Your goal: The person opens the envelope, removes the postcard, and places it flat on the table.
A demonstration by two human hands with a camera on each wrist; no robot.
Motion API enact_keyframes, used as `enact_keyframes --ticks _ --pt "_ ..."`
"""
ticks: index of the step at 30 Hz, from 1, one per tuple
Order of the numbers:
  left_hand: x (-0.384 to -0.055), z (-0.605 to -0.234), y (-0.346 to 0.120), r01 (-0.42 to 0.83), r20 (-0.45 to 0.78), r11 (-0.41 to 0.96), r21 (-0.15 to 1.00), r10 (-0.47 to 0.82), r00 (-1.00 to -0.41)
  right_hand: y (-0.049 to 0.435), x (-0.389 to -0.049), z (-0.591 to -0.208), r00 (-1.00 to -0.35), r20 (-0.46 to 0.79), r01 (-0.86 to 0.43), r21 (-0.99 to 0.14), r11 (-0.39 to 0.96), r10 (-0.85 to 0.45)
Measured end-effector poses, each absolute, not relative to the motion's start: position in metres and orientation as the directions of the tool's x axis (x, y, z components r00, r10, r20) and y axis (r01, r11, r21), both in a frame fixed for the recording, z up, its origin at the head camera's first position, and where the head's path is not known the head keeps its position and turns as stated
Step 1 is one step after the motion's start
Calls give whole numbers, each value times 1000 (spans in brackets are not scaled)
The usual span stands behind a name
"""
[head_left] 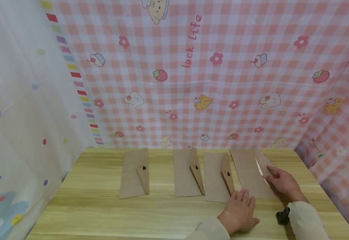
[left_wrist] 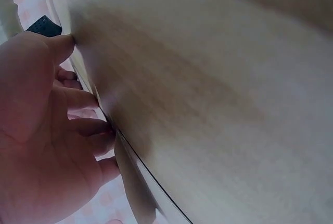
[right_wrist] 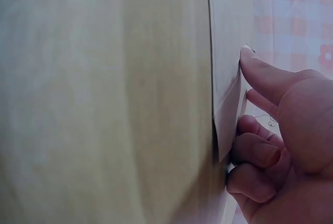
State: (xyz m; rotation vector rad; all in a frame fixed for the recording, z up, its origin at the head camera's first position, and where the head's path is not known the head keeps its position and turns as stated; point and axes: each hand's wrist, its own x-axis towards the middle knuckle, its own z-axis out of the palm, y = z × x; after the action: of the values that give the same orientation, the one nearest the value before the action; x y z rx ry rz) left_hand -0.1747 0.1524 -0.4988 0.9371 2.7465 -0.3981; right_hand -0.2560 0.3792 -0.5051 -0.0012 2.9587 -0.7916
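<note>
A brown paper envelope (head_left: 246,173) lies at the right end of the row, its flap lifted and a pale strip showing along the opening. My right hand (head_left: 285,183) pinches the flap between thumb and curled fingers. In the right wrist view, the thumb (right_wrist: 265,75) lies along the raised paper edge. My left hand (head_left: 238,211) rests palm down with fingers spread, its fingertips right at the lower corner of the neighbouring envelope (head_left: 214,178). That envelope's flap stands slightly raised and carries a small dark heart mark.
Two more brown envelopes, one near the middle (head_left: 183,176) and one at the left (head_left: 131,180), lie on the wooden table (head_left: 102,216). A pink checked cloth (head_left: 222,83) hangs behind the table's back edge. A black device (head_left: 282,216) sits at the right wrist.
</note>
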Motion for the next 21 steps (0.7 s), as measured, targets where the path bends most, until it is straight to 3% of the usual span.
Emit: enact_keyframes --ticks 11,21 --pt "-174 -498 153 611 -300 772 -173 550 -780 378 -256 -500 -994 -112 50 -512 857 -9" --pt "-174 -499 153 613 -297 771 -170 553 -778 381 -255 -503 -997 -68 10 -519 855 -30"
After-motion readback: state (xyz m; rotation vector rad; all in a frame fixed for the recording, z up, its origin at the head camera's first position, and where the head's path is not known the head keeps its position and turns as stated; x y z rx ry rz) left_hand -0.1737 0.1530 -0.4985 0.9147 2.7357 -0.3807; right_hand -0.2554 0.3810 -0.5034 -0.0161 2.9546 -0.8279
